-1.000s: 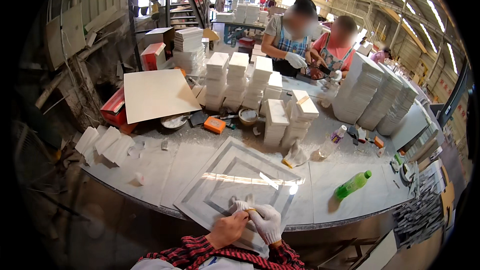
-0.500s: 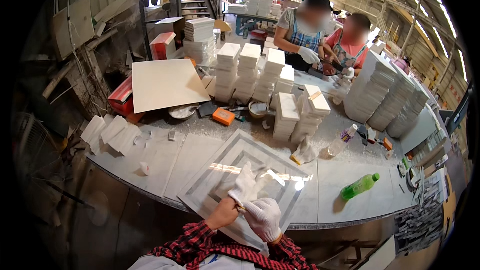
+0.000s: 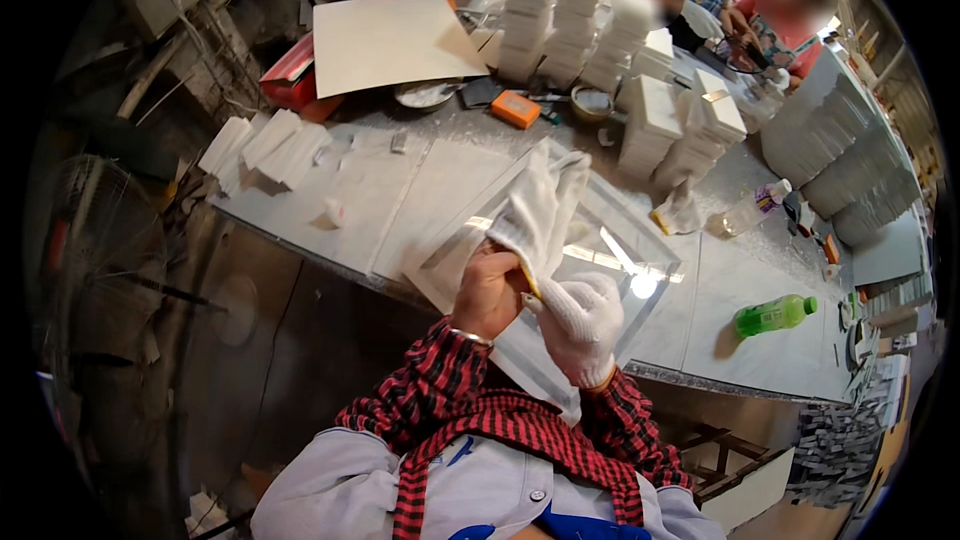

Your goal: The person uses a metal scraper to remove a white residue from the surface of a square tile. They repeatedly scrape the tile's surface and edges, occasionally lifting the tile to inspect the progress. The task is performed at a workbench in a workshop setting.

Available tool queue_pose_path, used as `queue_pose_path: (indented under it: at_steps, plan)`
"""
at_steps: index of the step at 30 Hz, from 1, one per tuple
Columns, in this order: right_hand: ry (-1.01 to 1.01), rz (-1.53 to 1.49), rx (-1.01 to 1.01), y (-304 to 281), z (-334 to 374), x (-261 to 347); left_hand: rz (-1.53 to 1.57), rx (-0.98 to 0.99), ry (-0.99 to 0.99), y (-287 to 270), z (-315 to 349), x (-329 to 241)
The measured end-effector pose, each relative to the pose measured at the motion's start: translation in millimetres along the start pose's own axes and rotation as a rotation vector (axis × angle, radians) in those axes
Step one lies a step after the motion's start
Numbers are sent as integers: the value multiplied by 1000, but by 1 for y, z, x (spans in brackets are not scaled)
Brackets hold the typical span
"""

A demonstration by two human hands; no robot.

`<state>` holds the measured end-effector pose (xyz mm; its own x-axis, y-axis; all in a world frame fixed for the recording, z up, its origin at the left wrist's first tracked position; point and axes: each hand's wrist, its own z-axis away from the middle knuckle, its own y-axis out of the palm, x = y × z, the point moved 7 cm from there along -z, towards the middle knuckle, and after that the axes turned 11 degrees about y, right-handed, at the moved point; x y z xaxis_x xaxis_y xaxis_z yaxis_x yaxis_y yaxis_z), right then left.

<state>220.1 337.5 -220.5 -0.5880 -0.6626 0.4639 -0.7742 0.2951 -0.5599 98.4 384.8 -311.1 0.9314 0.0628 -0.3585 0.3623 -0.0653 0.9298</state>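
Observation:
A white knit work glove [image 3: 545,202] with a yellow-edged cuff hangs between my two hands, its fingers pointing away from me. Bare, with a bracelet at the wrist, my left hand [image 3: 488,290] has its fingers closed at the cuff, partly hidden by the knit. My right hand [image 3: 580,325] wears a matching white glove and pinches the other side of the cuff. Beneath both hands lies a glossy square panel [image 3: 640,240] with grey and white bands, set at an angle over the table's front edge. Another glove [image 3: 680,210] lies crumpled beyond the panel's right side.
On the stone-topped table [image 3: 370,175] are a green bottle [image 3: 775,315], a clear bottle [image 3: 750,210], an orange box [image 3: 516,108] and a bowl [image 3: 425,93]. Several tile stacks [image 3: 650,125] stand behind. A fan [image 3: 110,230] is at left; two people [image 3: 775,25] work across the table.
My view has tilted down, so the table sits higher in the picture. Both hands have come closer to me with the glove, which now hangs straighter between them.

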Motion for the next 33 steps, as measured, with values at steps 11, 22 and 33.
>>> queue_pose_path:
  at_steps: [11, 22, 33]
  plan:
    - [35, 40, 126, 17, 7, -4, -534, 77, 143, -108, 10, 43]
    - [118, 82, 122, 3, -3, -17, -1416, 1054, 76, 62, -8, 28]
    - [163, 169, 113, -18, -33, -26, -1025, 875, -426, 2, -23, 90]
